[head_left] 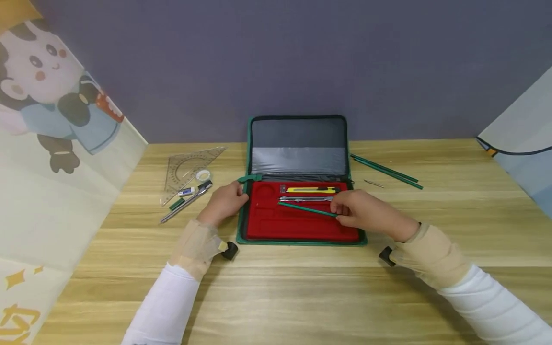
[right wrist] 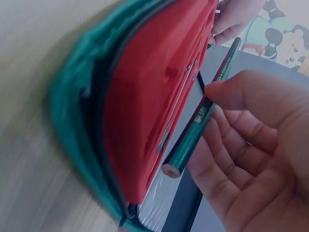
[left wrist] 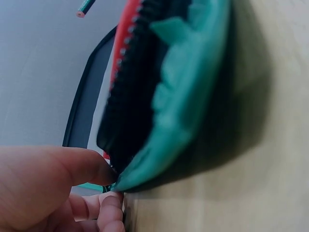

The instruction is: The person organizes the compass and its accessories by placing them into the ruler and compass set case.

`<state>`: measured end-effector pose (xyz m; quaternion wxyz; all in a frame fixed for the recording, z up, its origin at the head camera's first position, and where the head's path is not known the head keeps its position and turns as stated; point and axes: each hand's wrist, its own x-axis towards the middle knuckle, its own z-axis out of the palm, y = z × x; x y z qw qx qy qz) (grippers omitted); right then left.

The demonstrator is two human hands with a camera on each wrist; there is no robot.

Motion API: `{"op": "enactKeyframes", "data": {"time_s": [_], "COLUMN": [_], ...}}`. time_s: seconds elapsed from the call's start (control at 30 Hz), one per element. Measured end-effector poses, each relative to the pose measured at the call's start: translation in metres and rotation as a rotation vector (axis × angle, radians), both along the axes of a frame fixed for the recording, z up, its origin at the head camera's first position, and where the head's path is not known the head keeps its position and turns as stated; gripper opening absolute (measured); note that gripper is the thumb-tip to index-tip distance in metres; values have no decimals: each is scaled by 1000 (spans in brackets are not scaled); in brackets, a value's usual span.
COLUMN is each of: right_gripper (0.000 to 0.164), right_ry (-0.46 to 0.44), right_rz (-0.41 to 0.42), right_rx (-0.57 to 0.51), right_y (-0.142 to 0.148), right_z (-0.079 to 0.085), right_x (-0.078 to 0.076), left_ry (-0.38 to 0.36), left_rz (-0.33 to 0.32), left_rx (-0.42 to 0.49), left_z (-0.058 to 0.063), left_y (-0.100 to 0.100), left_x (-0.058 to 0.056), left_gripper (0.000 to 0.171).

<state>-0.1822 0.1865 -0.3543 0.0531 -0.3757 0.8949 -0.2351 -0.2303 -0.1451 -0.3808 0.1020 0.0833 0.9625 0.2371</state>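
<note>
A white sleeve [head_left: 496, 302] lies behind the right hand [head_left: 360, 210], which pinches a green pencil [head_left: 307, 209] above the red tray [head_left: 260, 225], between both hands. The left hand [head_left: 223, 204] pinches the edge of the green case [head_left: 302, 243]. Stowing the pencil seems in hand; the next move likely calls for aligning and lowering it.

Left arm [head_left: 166, 302], right arm [head_left: 487, 302] slant inward; left hand [head_left: 223, 202] pinching, thumb against fingers; right hand [head_left: 362, 211] pinching, fingers curled.

The case [head_left: 297, 242] lies between the set square [head_left: 173, 173] and two pencils [head_left: 386, 170].
</note>
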Motion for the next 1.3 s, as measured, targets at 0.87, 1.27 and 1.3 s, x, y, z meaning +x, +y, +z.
{"op": "enactKeyframes", "data": {"time_s": [0.87, 1.27, 1.3], "right_gripper": [12, 11, 11], "right_ry": [8, 3, -2], "right_rz": [59, 78, 82], "right_rx": [113, 138, 133], "right_y": [-38, -40, -40], "right_z": [-2, -4, -5], "right_x": [5, 7, 7], "left_ry": [-17, -23, -27], "left_rz": [6, -5, -5], "left_rx": [20, 13, 16], "left_z": [1, 2, 2], "left_y": [-2, -1, -1], "left_x": [-1, -2, -2], "left_gripper": [13, 13, 13]}}
